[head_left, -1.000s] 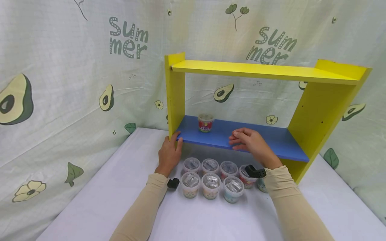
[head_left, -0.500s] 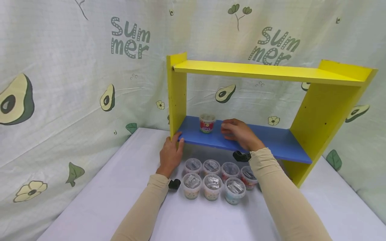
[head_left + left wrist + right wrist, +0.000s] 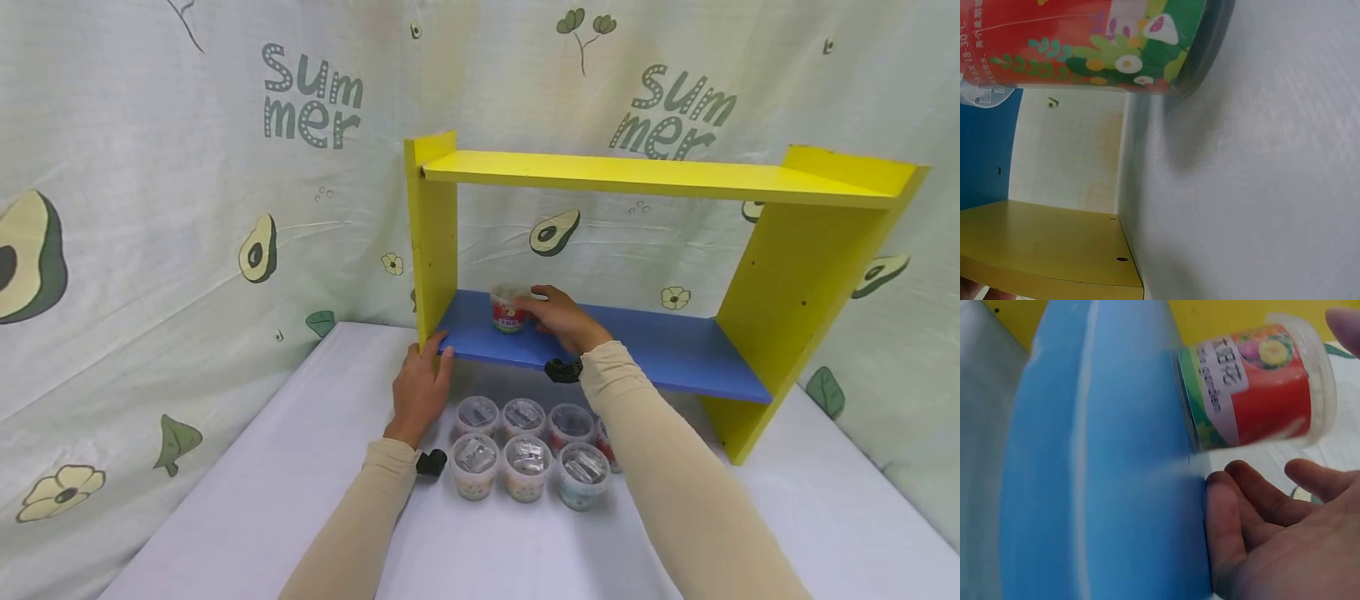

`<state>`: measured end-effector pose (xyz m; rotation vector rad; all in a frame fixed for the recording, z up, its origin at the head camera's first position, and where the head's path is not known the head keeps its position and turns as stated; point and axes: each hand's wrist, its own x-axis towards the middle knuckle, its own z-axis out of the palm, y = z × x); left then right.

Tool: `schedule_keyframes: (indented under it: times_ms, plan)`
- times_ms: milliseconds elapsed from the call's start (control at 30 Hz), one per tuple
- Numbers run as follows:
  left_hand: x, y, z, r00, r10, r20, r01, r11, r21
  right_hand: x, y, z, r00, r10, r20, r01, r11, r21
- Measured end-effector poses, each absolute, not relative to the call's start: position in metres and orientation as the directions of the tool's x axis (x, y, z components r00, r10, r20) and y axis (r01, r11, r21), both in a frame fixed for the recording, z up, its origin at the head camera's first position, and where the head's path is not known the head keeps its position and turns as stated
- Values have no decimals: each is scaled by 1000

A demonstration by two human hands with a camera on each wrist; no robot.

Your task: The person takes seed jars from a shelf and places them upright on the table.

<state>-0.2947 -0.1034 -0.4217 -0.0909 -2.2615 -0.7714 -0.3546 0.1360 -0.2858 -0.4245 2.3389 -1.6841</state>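
The left hand [image 3: 418, 387] is resting with relaxed fingers against the shelf [image 3: 600, 346] corner, steadying it. The right hand [image 3: 558, 318], fingers wide, is touching the cup [image 3: 509, 307] standing on the blue board; I think closing evenly around it is best.

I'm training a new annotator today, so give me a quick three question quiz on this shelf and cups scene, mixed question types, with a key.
1. True or false: the red-labelled cup stands on the yellow top board.
2. Multiple choice: the left hand touches A) a cup on the table, B) the front left corner of the blue shelf, C) the curtain.
3. Fill in: the right hand is at the red-labelled cup with its fingers ____, not closed round it.

Key: 1 false, it stands on the blue shelf. 2 B. 3 open; the right wrist view shows a gap between palm and cup.
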Motion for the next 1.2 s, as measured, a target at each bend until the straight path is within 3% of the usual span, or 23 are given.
schedule_keyframes:
  times_ms: [533, 1200]
  plan:
    - [-296, -98, -421, -726, -146, 673, 291, 821, 491, -360, 135, -290, -931, -365, -3, -147, 382, -912]
    - [-296, -103, -423, -709, -143, 690, 295, 829, 475, -347, 138, -298, -939, -333, 86, -185, 278, -943]
